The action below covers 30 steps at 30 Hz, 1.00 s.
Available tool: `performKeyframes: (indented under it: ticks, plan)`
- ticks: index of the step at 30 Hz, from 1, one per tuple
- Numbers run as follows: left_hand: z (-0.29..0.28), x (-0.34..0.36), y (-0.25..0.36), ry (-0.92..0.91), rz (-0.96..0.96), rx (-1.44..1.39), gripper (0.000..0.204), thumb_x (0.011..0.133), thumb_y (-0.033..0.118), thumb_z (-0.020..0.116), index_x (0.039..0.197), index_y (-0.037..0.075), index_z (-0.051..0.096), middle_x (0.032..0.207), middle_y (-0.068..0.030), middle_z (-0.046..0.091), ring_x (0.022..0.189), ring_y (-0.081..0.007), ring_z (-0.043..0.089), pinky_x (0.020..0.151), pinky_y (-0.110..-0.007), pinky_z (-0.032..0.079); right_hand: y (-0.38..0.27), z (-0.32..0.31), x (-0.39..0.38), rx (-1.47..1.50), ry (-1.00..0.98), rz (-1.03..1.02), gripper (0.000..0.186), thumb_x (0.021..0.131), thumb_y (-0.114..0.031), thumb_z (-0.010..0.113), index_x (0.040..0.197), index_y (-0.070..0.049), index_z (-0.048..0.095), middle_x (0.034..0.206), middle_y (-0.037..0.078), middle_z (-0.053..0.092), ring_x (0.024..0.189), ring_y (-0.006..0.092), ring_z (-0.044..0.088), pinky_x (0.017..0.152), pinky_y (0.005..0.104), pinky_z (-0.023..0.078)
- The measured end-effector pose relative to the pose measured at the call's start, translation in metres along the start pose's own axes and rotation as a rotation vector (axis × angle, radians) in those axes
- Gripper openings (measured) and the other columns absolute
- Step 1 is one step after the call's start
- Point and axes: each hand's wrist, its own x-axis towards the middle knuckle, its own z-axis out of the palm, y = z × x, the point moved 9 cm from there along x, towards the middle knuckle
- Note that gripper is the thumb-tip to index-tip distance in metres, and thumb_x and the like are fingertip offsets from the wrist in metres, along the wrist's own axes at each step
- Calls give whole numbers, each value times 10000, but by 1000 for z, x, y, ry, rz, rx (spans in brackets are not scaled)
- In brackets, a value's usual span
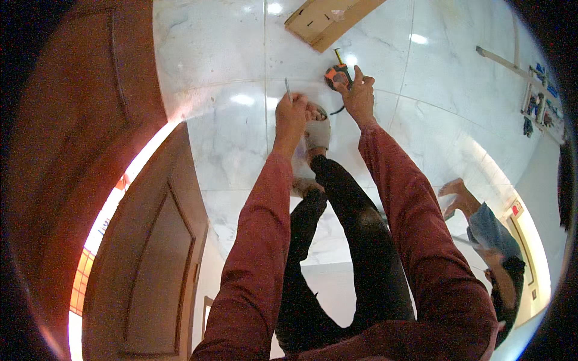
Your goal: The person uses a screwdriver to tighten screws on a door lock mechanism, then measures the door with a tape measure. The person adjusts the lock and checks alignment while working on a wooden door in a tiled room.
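Note:
My right hand (pixel 359 99) grips an orange and black tape measure (pixel 338 77) from its right side, one finger raised away from the case. A short length of yellow blade (pixel 339 56) sticks out of its far end, and a dark strap (pixel 338 112) hangs below it. To the left, my left hand (pixel 291 117) is closed around a thin, pale grey stick (pixel 287 88) that points away from me; its exact kind is unclear. Both hands are above the white marbled tile floor (pixel 229 138), close to my sandalled foot (pixel 317 129).
Ahead on the floor lies a brown board (pixel 333 23) with small dark marks. Brown panelled doors (pixel 159 265) stand at my left. A frame with assorted tools (pixel 537 99) is at the far right. Another person (pixel 490 237) with bare feet is behind me on the right.

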Motion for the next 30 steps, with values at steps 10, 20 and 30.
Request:
performKeyframes:
  ticks: [10,20,30]
  plan:
    - [26,137,64,80,196,28,421,936,349,604,1096,-38,556,854,-142,649,508,-172,583,432,-296,453,-4,59,31,-39,-167,-16,945,768,-392,782,1476,-82,238,1185,249,485,1064,425,578,825,547,504]
    - [-40,-145,-18,62,-127,5,425,1033,238,422,1448,220,334,1102,-93,587,575,-116,558,459,-257,465,-59,-87,-126,1172,-659,222,754,876,-306,712,1464,-51,313,1319,141,535,1141,257,583,962,399,482]
    - [-19,-458,121,-327,-234,-668,488,997,524,413,1353,199,487,1083,-33,587,845,-133,556,684,-289,482,-264,-354,-344,1030,-815,-308,855,823,-278,740,1487,-45,256,1392,181,410,1285,328,435,1089,442,359]
